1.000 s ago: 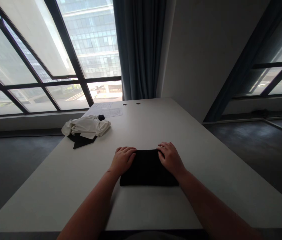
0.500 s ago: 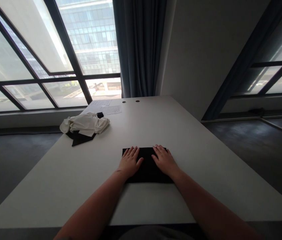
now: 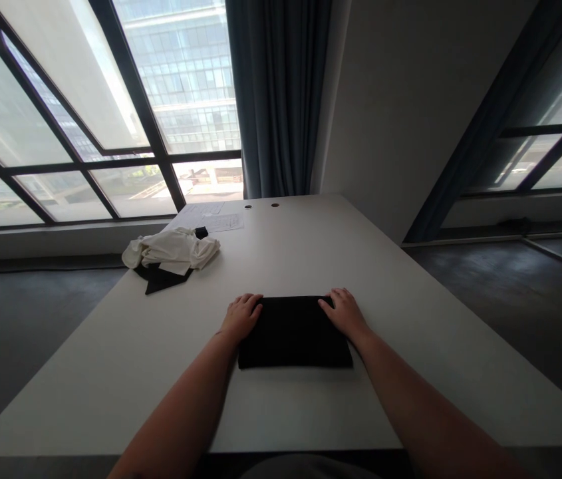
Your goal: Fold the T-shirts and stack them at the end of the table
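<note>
A folded black cloth (image 3: 293,336) lies flat on the white table in front of me, roughly rectangular and wider at its near edge. At its far left corner is my left hand (image 3: 241,317), the thumb on the cloth and the fingers curled closely over the edge. My right hand (image 3: 348,313) is closed on the far right corner in much the same way, thumb on top. How far the fingertips reach under the fabric is hidden.
On the left of the white table (image 3: 281,412) lies a crumpled white garment (image 3: 175,249) over black fabric (image 3: 163,278). Printed paper sheets (image 3: 223,221) rest behind it. Two round holes sit near the far edge, below a dark blue curtain (image 3: 283,100). Windows stand at left and right.
Both hands have slid outward from flat on top of the black cloth to its far corners, uncovering its middle. The cloth has barely moved. The view has shifted slightly.
</note>
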